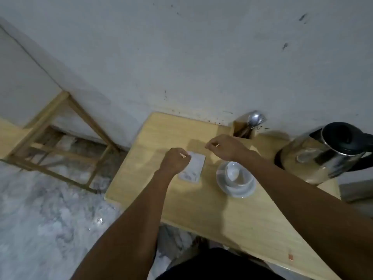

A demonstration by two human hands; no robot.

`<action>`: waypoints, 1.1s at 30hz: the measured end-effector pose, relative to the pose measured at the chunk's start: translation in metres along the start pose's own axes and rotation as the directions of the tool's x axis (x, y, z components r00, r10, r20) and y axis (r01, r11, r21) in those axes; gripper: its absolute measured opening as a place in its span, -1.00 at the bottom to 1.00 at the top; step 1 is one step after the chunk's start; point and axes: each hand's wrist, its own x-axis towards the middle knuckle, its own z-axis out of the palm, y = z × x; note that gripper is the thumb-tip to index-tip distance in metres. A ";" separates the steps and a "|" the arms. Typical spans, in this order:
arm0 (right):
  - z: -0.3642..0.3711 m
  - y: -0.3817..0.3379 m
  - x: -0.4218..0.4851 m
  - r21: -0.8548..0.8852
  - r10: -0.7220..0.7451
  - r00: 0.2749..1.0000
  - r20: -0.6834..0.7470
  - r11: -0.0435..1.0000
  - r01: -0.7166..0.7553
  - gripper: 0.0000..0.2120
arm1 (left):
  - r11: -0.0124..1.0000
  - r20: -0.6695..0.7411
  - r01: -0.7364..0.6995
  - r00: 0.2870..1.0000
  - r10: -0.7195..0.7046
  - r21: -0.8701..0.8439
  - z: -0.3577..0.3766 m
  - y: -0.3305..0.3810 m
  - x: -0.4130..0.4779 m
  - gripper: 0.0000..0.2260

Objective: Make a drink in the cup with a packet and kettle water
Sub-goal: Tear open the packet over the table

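Note:
A white packet (193,167) sits over the middle of the wooden table (232,215). My left hand (174,161) is curled, thumb and fingers pinching the packet's top left corner. My right hand (227,147) hovers just right of the packet's top edge with fingertips pinched together; nothing clearly shows between them. A white cup (238,174) stands on a white saucer (241,191) right of the packet, below my right wrist. The steel kettle (314,156) with a black open top and handle stands at the table's right end.
A wooden holder (243,131) with a metal spoon (255,118) stands against the wall behind my right hand. A wooden frame rack (60,142) stands on the marbled floor to the left. The grey wall runs along the table's far edge.

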 end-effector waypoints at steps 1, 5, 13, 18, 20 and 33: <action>0.007 0.001 0.008 -0.012 0.019 0.999 0.034 1.000 -0.019 -0.61 | 0.998 0.017 0.054 0.998 -0.054 -0.013 0.008 -0.010 0.004 -0.72; 0.036 -0.003 0.026 -0.061 0.118 0.982 0.150 0.992 -0.110 -0.65 | 0.984 0.016 0.176 0.984 -0.176 -0.004 0.033 -0.037 -0.002 -0.47; 0.095 -0.007 0.054 -0.223 0.273 0.955 0.120 0.944 -0.242 -0.54 | 0.972 -0.007 0.173 0.985 -0.174 0.159 0.047 -0.053 -0.002 -0.62; 0.107 -0.001 0.056 -0.275 0.309 0.950 0.036 0.917 -0.288 -0.51 | 0.969 -0.047 0.210 0.978 -0.205 0.130 0.051 -0.051 -0.001 -0.63; 0.109 0.001 0.058 -0.229 0.322 0.947 0.013 0.923 -0.310 -0.53 | 0.969 -0.053 0.219 0.975 -0.215 0.113 0.051 -0.050 0.000 -0.62; 0.067 -0.010 0.033 0.474 0.148 0.968 0.201 0.850 -0.228 -0.78 | 0.995 -0.172 0.094 0.980 -0.099 -0.035 0.021 -0.047 0.004 -0.48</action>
